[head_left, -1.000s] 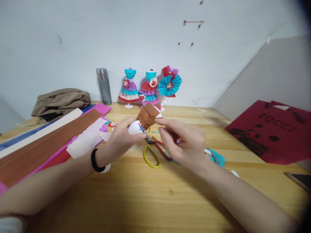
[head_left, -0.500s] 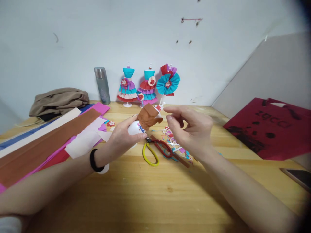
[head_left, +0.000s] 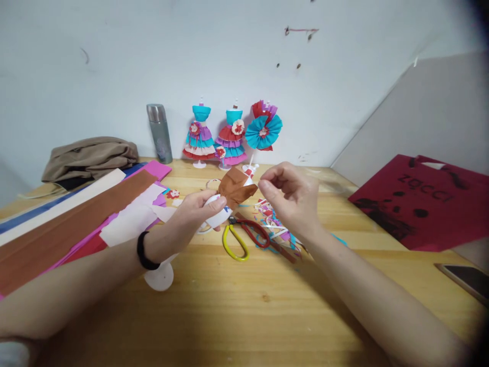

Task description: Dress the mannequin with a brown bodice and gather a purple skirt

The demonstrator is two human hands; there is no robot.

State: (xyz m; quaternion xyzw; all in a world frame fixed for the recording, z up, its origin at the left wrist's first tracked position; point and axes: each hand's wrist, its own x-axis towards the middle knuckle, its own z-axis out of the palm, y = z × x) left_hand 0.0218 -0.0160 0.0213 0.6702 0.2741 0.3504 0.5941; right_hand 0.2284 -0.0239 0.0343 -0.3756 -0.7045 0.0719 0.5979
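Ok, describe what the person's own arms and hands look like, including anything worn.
A plain black band circles the left wrist, and what looks like a whitish sleeve shows lower left. The right forearm is bare as far as it shows. The left hand and right hand wear no gloves.

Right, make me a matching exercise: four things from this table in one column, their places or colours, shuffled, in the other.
Things:
1. Scissors
2. Vacuum flask
3. Shopping bag
4. Gathered brown paper

Places and colours:
A. Red, with dark lettering
B. On the white form in the left hand
C. One yellow handle, one red
D. Standing left of the tiered paper dresses

Pairs: 1-C, 2-D, 3-A, 4-B
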